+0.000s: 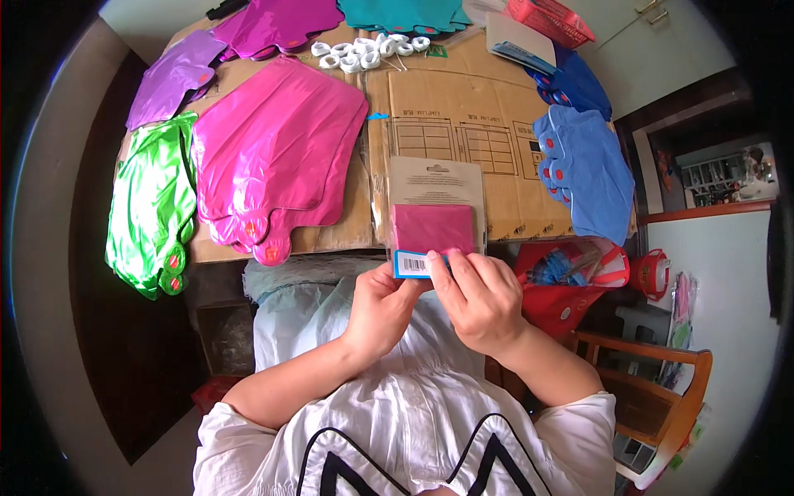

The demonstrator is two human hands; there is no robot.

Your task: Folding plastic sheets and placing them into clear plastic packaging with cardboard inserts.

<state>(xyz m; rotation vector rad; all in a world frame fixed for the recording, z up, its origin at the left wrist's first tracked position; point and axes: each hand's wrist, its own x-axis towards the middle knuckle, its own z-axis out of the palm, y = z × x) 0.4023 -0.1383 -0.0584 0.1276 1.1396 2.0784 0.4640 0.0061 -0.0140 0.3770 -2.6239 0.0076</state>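
Note:
In front of me is a grey-brown hanging card pack (437,183) with a slot at its top and a folded pink piece (434,225) on it. A blue-edged white barcode label (412,264) lies across its lower end. My left hand (380,302) is closed on the pack's lower left corner, thumb against the edge. The fingers of my right hand (478,299) are bent and pressed onto the lower right part, at the label's right end; their tips partly cover it. On the left lie flat, shiny pink foil pieces (281,153), like uninflated balloons with round tabs.
A cardboard-covered table (430,99) carries more flat pieces: green (153,207), purple (172,78), teal (404,12) and blue (583,169). White ribbon coils (356,54) sit at the back, a red basket (550,21) at back right. A wooden chair (645,351) stands right.

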